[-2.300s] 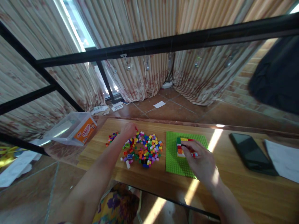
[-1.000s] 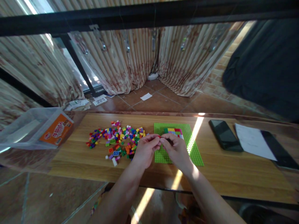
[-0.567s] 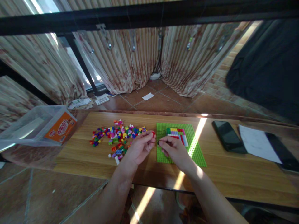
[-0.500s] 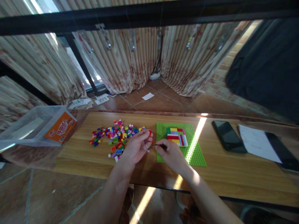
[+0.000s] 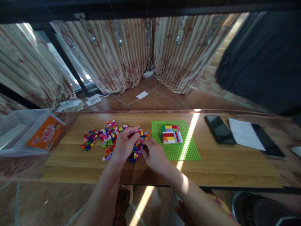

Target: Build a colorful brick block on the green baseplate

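Observation:
My left hand [image 5: 127,144] is over the brick pile, thumb and forefinger pinched on a small red toy brick [image 5: 138,132] that shows only in part. My right hand [image 5: 154,153] reaches in at the pile's right edge, fingers curved, with the thumb apart from the forefinger. Loose toy bricks [image 5: 103,133] in many colours lie around and under both hands, some hidden by them. To the right is a green baseplate [image 5: 192,150] bearing a low, roughly square block of striped, multicoloured bricks [image 5: 171,134].
A clear plastic box [image 5: 21,125] with an orange label stands at the table's left end. Right of the baseplate lie a black phone [image 5: 219,129], a white paper sheet [image 5: 245,133] and another dark flat device [image 5: 268,140]. A sunlight strip crosses the baseplate.
My right hand has moved left from the baseplate's edge to the brick pile. My left hand has turned palm down, still pinching the red brick. The camera view has shifted a little.

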### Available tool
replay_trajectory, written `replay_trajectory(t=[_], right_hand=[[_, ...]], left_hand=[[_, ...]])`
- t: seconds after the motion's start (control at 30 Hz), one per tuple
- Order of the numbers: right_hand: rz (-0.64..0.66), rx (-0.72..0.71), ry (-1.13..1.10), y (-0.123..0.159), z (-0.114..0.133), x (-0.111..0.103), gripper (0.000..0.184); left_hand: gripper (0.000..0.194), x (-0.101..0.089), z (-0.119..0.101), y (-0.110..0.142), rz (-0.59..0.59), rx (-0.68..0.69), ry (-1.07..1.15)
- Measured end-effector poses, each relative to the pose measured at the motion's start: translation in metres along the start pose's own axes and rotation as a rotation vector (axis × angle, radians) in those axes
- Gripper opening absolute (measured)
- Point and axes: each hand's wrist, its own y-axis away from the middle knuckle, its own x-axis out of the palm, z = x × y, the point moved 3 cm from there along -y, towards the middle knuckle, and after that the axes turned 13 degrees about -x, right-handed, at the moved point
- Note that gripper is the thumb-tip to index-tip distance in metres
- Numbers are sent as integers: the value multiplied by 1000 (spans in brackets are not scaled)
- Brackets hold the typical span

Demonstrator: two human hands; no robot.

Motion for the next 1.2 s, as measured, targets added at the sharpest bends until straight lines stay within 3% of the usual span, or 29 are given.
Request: replay_trajectory(t=[0.33, 0.43, 0.53, 0.6, 0.67, 0.77, 0.97, 1.2], right_hand=[[-152, -61, -36, 0, 1, -25, 16], [-298, -26, 9, 4, -6, -49, 13], [-538, 25, -5, 10, -21, -79, 14], [-689, 117, -73, 15, -35, -94, 14], [-750, 214, -138, 19, -48, -103, 16], [-738, 275, -164, 22, -59, -107, 19], [-669, 265, -150, 24, -67, -102, 22], [-499, 271, 114, 26, -67, -100, 33]], left_hand=[[9, 3, 5, -5, -8, 229, -286], [8, 15, 5, 2, 35, 325, -429], [9, 38, 5, 12, 80, 438, -577], [10, 54, 6, 17, 101, 487, -648], [10, 67, 8, 19, 112, 505, -683], [9, 80, 14, 17, 120, 512, -684], [10, 89, 21, 14, 109, 540, -708], [9, 94, 21, 13, 58, 521, -727]])
